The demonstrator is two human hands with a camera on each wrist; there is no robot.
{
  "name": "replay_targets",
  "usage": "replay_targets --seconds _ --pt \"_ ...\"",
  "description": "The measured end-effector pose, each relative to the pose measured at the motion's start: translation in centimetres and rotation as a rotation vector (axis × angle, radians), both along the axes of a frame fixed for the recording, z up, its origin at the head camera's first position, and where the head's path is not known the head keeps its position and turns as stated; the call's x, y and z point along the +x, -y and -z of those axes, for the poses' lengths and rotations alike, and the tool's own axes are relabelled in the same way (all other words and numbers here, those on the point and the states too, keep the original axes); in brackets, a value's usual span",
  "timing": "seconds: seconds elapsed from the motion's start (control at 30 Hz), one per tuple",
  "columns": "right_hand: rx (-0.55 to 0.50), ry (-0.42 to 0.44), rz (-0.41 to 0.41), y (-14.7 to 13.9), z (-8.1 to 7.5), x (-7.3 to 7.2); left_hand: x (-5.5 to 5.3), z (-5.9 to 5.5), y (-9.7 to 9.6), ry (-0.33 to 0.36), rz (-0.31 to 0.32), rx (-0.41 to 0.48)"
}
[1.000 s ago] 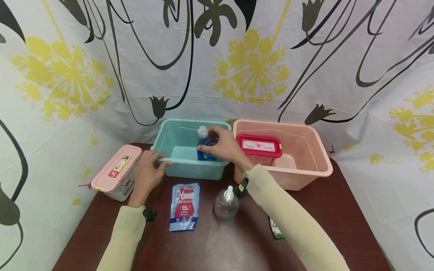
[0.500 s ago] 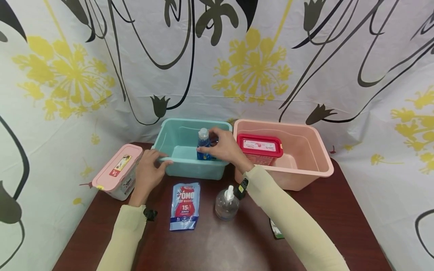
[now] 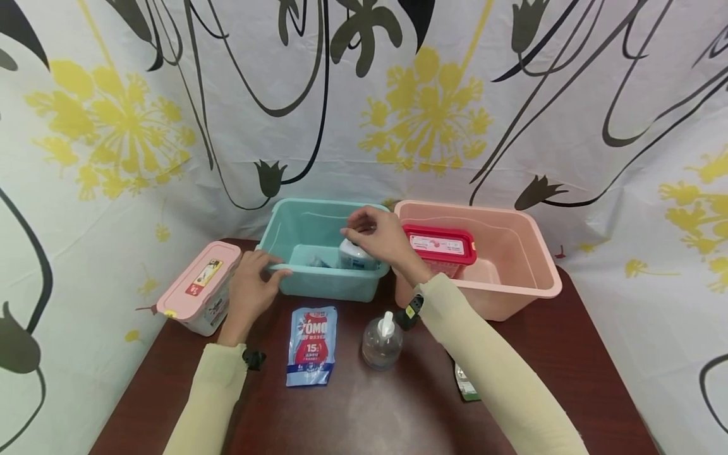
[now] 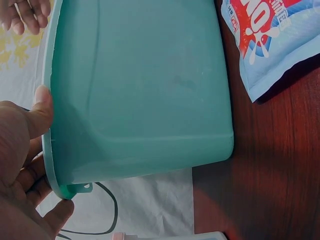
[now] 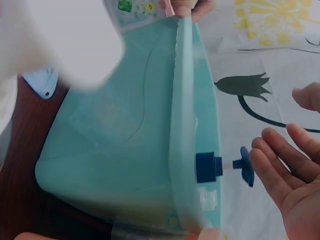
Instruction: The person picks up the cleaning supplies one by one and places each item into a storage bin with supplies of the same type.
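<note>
My left hand [image 3: 253,287] grips the near left rim of a teal plastic bin [image 3: 327,284], thumb on the outside. Over the bin's right part my right hand [image 3: 378,237] hovers with nothing in it; the right wrist view shows its fingers [image 5: 275,172] loosely extended. Just beneath it in the bin sits a white rounded container [image 3: 354,256], partly covered by the hand. To its left a small pale thing [image 3: 318,260] lies mostly behind the rim. In the right wrist view a dark blue pump head [image 5: 207,167] pokes above the rim near the fingertips, beside a clear cap [image 5: 207,199].
A peach bin [image 3: 512,278] holding a red-lidded box [image 3: 440,246] adjoins the teal one. In front are a blue detergent pouch [image 3: 311,346] and a clear pump bottle [image 3: 382,341]. A pink-lidded box [image 3: 201,284] stands left; a green-edged packet [image 3: 466,382] lies under the right forearm.
The right hand has let go of the blue bottle, which no longer shows upright, and has risen slightly right. The white container has come into sight. The left hand stays on the rim.
</note>
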State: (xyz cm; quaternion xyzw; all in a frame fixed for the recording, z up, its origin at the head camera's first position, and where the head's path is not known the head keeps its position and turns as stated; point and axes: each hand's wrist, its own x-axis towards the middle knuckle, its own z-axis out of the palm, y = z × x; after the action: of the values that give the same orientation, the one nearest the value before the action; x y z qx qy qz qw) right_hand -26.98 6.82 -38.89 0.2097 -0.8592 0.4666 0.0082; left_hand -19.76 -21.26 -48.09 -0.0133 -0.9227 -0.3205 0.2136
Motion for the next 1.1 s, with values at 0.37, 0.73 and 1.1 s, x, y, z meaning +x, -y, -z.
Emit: replay_targets --seconds 0.37,0.73,1.1 --pt "0.038 0.012 -0.084 -1.0 0.4 0.1 -0.1 0.2 0.0 -0.026 0.0 -0.007" --pt "0.153 -0.037 -0.123 -1.8 0.2 0.6 -0.1 0.3 0.0 -0.034 0.001 -0.013" --pt "0.233 -0.084 -0.131 -2.9 0.3 1.6 -0.1 0.3 0.1 -0.033 0.005 -0.005"
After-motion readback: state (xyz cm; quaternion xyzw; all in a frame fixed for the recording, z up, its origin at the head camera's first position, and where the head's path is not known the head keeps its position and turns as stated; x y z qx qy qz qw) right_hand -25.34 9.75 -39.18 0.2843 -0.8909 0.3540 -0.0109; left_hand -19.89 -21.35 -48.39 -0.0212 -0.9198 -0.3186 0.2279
